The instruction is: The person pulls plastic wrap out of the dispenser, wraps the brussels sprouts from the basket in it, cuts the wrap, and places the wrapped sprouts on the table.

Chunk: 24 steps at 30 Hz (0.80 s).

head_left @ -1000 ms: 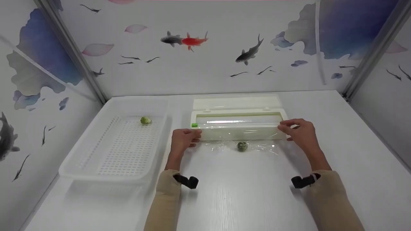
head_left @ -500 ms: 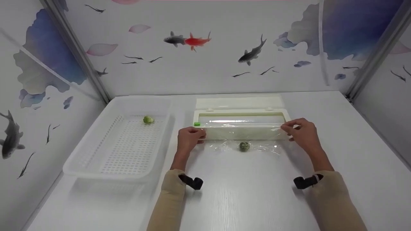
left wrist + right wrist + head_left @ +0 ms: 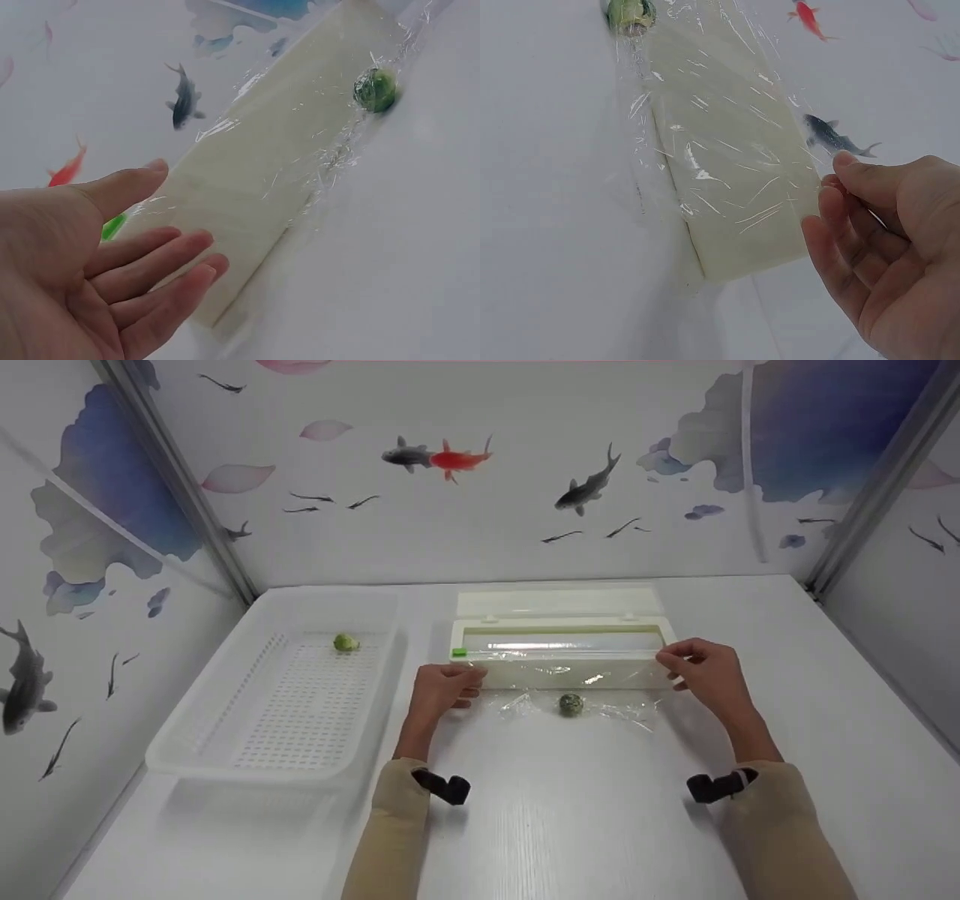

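Note:
A white plastic wrap dispenser (image 3: 577,675) lies on the table with its lid raised. Clear plastic wrap (image 3: 705,127) hangs from its top down over the front. At the film's lower edge sits a Brussels sprout (image 3: 571,705), covered by the wrap. My right hand (image 3: 705,671) pinches the film between thumb and forefinger at the dispenser's right end. At the left end my left hand (image 3: 112,262) has its thumb apart from its loosely bent fingers, with no film visible between them. A green slider (image 3: 459,652) sits near it on the dispenser's top edge.
To the left stands a white perforated basket (image 3: 172,735) with another Brussels sprout (image 3: 346,643) inside. Behind the dispenser a white wall (image 3: 337,547) printed with fish closes off the table, and side walls flank it.
My left hand has lowered slightly and its thumb and fingers have parted from the film. The film has slackened a little at the front. My right hand keeps its pinch.

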Available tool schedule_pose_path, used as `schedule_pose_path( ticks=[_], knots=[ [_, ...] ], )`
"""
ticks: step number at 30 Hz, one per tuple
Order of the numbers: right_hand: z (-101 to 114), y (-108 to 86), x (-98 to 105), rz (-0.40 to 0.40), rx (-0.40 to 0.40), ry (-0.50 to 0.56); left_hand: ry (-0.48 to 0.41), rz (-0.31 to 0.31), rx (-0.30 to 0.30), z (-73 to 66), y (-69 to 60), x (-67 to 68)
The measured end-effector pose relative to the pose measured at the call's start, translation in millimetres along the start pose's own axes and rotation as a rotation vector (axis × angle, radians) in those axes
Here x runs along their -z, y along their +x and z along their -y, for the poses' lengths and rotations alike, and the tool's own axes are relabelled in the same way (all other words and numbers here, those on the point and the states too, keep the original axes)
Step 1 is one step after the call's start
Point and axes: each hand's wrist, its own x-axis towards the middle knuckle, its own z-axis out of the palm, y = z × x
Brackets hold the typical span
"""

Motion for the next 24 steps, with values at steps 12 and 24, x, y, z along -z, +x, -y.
schedule_pose_path(
  ticks=[12, 24],
  knots=[
    [-2, -0.1, 3, 0.075, 0.006, 0.057, -0.123, 0.026, -0.030, 5.2, 3.1, -0.8],
    [-6, -2.5, 18, 0.217, 0.024, 0.074, -0.103, 0.179, -0.110, 2.8, 0.5, 10.5]
  ],
)
